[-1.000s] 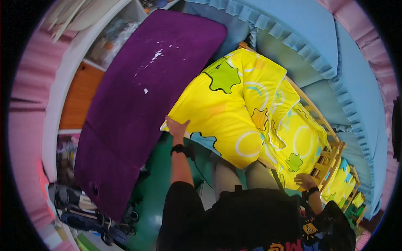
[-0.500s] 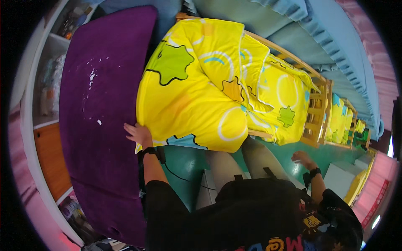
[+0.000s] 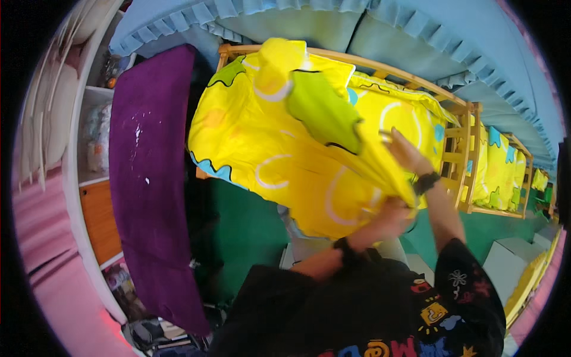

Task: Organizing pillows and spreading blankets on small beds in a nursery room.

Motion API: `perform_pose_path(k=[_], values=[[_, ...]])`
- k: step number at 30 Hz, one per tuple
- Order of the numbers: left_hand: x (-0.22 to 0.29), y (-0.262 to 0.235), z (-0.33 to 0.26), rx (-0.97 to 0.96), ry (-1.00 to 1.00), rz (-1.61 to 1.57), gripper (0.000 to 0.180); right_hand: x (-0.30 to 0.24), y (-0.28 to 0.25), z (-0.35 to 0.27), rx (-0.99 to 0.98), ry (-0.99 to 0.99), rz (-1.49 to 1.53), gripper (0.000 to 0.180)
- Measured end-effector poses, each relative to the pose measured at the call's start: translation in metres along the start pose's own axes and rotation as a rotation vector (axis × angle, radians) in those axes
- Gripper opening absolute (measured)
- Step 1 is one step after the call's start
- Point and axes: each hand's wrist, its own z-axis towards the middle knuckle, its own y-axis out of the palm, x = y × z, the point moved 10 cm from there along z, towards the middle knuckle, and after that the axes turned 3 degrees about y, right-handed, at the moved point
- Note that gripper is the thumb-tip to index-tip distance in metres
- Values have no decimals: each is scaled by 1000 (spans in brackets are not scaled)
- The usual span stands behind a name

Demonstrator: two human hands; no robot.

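A yellow quilt (image 3: 250, 149) with green leaf shapes and white rings lies partly over a wooden child's bed, its near part lifted and folding over in front of me. My left hand (image 3: 389, 220), blurred by motion, is closed on the quilt's raised edge close to my body. Just beyond it, my right hand (image 3: 407, 153) reaches in beside the lifted fold with its fingers stretched out. Its fingertips are near the fold; whether they touch it is hard to tell. Below the quilt, its near edge hangs over my legs.
A long purple padded surface (image 3: 151, 178) with white marks stands at the left, beside shelves with an orange-brown door (image 3: 100, 220). The bed's wooden rail (image 3: 386, 71) runs along the back, before blue ruffled drapes (image 3: 285, 24). Another bed (image 3: 496, 166) stands to the right, above green floor (image 3: 244, 223).
My left hand has left the purple surface's edge and moved right onto the quilt. My right hand has risen toward the quilt. The quilt's left side has been pulled up and rightward.
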Motion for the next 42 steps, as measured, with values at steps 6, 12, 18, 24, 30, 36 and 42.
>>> perform_pose_path(k=[6, 12, 18, 24, 30, 36, 42], values=[[77, 206, 76, -332, -1, -173, 26, -32, -72, -47, 53, -12, -802, 40], [9, 277, 53, -259, 179, 45, 26, 2, -290, -119, 877, -178, -1049, 24], [-164, 143, 4, -661, -580, 163, 23, 266, -460, -154, 916, 396, -1457, 25], [-240, -198, 55, 467, -490, 843, 36, 434, -320, -125, 258, 968, -1174, 31], [-396, -320, 184, 384, -535, 964, 75, 481, -220, -89, 8, 1043, -1225, 31], [-511, -205, 206, -33, -652, -1, 70, 414, -183, -63, 450, 699, -1001, 24], [-454, -228, 131, -44, -745, 26, 44, 204, -182, 5, 854, 66, -429, 19]])
